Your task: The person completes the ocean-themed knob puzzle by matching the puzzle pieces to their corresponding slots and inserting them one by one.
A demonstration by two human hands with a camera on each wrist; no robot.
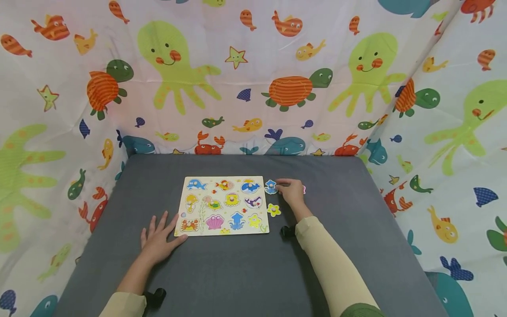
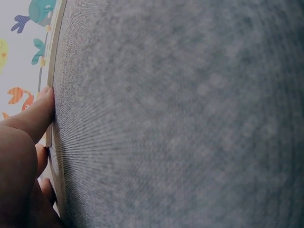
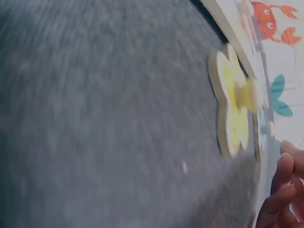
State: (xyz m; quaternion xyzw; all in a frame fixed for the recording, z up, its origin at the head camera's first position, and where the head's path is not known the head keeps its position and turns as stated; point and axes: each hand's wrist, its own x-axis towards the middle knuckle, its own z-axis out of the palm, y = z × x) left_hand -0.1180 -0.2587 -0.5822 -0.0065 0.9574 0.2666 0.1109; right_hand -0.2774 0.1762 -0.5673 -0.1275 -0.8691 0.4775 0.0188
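Note:
A pale wooden puzzle board (image 1: pixel 202 202) with sea-animal pictures lies on the grey table. My left hand (image 1: pixel 158 242) has its fingers spread at the board's lower left corner; in the left wrist view the thumb (image 2: pixel 40 111) touches the board's edge. Beyond the board's right edge are a blue squid-shaped piece (image 1: pixel 271 187) and a yellow star-shaped piece (image 1: pixel 273 210) with a knob. My right hand (image 1: pixel 292 193) is beside the squid piece, its fingertips close to it; the right wrist view shows a small gap. A pink piece (image 1: pixel 304 189) is mostly hidden behind that hand.
The grey table (image 1: pixel 237 273) is bordered at the back and sides by a hanging cloth (image 1: pixel 237 123) printed with sea animals. Dark wrist devices (image 1: pixel 155 298) are on both forearms.

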